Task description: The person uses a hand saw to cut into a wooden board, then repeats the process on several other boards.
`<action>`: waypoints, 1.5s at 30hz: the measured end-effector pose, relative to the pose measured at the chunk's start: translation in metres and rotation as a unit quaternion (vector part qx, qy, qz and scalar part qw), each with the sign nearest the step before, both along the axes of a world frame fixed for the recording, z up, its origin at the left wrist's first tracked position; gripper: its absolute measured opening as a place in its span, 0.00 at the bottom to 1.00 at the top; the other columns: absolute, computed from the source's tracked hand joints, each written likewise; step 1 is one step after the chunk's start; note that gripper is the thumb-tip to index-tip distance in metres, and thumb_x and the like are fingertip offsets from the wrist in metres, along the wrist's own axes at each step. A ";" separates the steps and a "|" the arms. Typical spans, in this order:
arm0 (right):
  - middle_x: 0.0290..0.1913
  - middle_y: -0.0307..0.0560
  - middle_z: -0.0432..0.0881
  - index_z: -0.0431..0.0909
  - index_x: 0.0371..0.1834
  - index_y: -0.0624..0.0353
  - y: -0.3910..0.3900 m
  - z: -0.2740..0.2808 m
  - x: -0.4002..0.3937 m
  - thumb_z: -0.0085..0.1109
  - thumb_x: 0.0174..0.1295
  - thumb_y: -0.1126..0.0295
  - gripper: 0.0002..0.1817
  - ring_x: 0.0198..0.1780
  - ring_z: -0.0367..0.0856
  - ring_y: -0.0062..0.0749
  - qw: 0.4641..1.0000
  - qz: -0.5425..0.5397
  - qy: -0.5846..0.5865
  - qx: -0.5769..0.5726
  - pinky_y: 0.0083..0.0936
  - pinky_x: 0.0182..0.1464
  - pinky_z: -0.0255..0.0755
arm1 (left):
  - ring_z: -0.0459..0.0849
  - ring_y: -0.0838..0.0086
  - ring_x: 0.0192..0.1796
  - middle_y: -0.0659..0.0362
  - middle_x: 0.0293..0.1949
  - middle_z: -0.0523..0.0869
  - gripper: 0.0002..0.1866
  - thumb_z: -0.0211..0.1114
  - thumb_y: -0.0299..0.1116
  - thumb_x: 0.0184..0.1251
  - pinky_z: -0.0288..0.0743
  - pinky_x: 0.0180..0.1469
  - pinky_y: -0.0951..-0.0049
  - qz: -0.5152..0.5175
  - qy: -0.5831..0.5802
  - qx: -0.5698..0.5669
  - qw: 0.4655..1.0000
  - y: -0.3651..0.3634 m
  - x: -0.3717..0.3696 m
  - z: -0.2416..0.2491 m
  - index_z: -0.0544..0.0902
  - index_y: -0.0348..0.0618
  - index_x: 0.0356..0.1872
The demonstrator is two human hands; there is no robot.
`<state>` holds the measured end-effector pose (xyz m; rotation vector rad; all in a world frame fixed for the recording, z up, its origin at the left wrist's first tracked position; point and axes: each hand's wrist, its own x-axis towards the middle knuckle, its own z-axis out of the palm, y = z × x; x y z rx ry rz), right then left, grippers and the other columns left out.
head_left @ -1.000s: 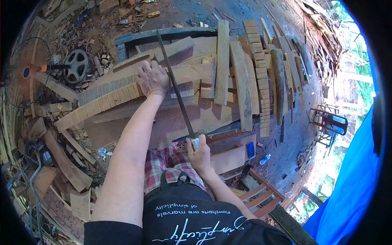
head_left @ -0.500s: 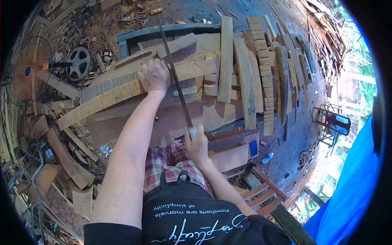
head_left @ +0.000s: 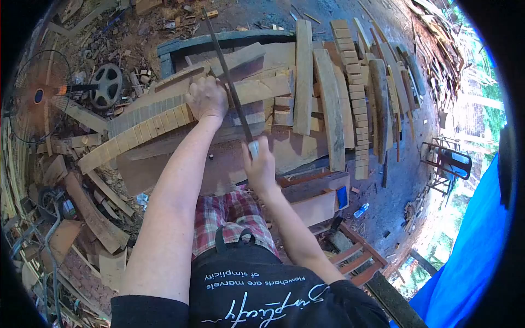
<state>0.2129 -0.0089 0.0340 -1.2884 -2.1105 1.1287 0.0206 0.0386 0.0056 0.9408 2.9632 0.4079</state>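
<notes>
My right hand (head_left: 260,168) is closed around the pale handle of a long, narrow handsaw (head_left: 229,82). Its blade slants away to the upper left and crosses a curved wooden beam (head_left: 156,126) just right of my left hand. Evenly spaced cross cuts mark the beam's left part, while its right end is uncut. My left hand (head_left: 206,99) presses on the beam with its fingers curled over the top. How deep the blade sits in the wood cannot be made out.
A board (head_left: 164,175) lies under the beam on the low workbench. To the right are several planks (head_left: 302,76) and another cross-cut strip (head_left: 359,109). A fan (head_left: 38,95) stands at the left, amid scrap wood. A plastic bottle (head_left: 361,210) lies on the ground.
My right hand and the saw have moved forward, away from my body, and the blade's tip now reaches farther up. My left hand stays on the beam.
</notes>
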 end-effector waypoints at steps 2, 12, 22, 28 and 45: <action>0.29 0.64 0.77 0.65 0.39 0.61 -0.006 0.000 0.004 0.59 0.65 0.64 0.14 0.33 0.76 0.66 1.000 -0.007 -0.001 -0.013 0.48 0.30 0.68 | 0.79 0.63 0.47 0.59 0.38 0.83 0.12 0.54 0.41 0.65 0.68 0.49 0.58 -0.004 0.000 0.008 1.000 0.001 -0.001 0.000 0.84 0.50 0.32; 0.28 0.61 0.77 0.68 0.39 0.63 -0.016 0.009 0.016 0.60 0.64 0.66 0.13 0.34 0.79 0.63 0.999 -0.002 -0.049 -0.006 0.44 0.33 0.72 | 0.80 0.62 0.45 0.58 0.35 0.84 0.12 0.54 0.40 0.64 0.68 0.50 0.58 -0.001 0.024 0.026 0.999 0.002 0.000 -0.005 0.84 0.48 0.30; 0.31 0.63 0.78 0.69 0.43 0.63 -0.051 0.017 0.055 0.61 0.63 0.68 0.13 0.36 0.79 0.63 0.997 -0.029 -0.023 -0.063 0.44 0.34 0.72 | 0.80 0.61 0.44 0.58 0.37 0.84 0.12 0.54 0.39 0.63 0.68 0.50 0.58 0.010 0.004 0.025 1.000 0.003 0.002 0.000 0.85 0.48 0.30; 0.34 0.64 0.79 0.68 0.42 0.64 -0.009 0.005 0.011 0.61 0.63 0.65 0.15 0.37 0.79 0.64 0.999 -0.003 -0.027 -0.022 0.44 0.34 0.72 | 0.79 0.62 0.46 0.58 0.38 0.84 0.13 0.52 0.39 0.65 0.67 0.51 0.57 0.008 -0.008 0.002 1.000 0.003 0.001 0.000 0.85 0.48 0.32; 0.28 0.62 0.77 0.68 0.40 0.63 -0.064 0.020 0.072 0.60 0.63 0.69 0.12 0.33 0.80 0.59 0.999 -0.023 -0.015 -0.046 0.41 0.32 0.72 | 0.80 0.60 0.45 0.55 0.39 0.85 0.14 0.52 0.39 0.64 0.68 0.50 0.57 0.011 -0.004 0.023 1.000 0.005 0.000 0.002 0.85 0.46 0.32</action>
